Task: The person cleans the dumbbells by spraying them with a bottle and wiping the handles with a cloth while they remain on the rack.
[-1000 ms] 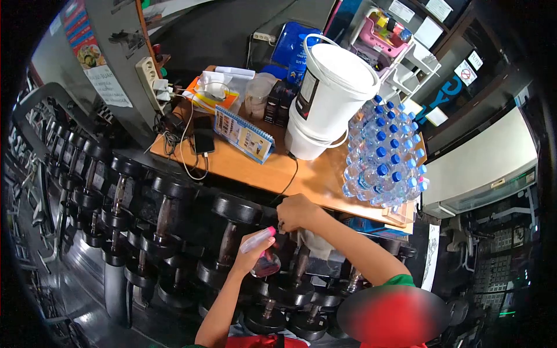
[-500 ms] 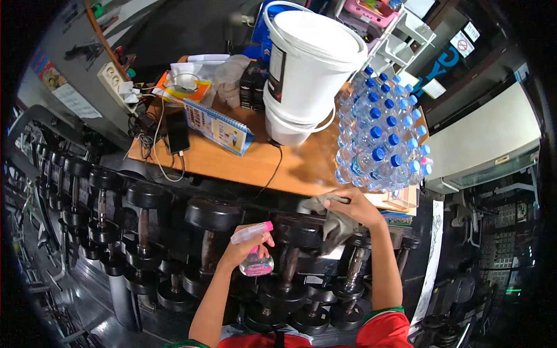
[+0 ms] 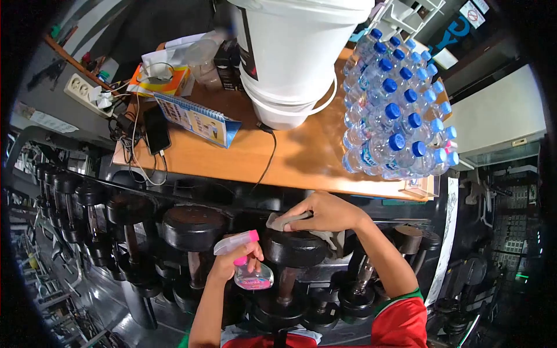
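Note:
My left hand is closed around the neck of a clear spray bottle with a white and pink trigger head, held in front of the dumbbell rack. Fingers bent, my right hand grips a grey cloth on the far part of a black dumbbell head. Part of the cloth hangs below the palm towards the right. To the left of that dumbbell is another large dumbbell, its upper head just beyond the spray bottle.
Behind the rack, a wooden desk holds stacked white buckets, many capped water bottles, a desk calendar and a charging phone. A black cable hangs over its front edge. More dumbbells line the left.
My right hand has moved left with the cloth, from the desk edge onto the dumbbell head. The left hand keeps the spray bottle and sits slightly lower. The camera view has shifted closer.

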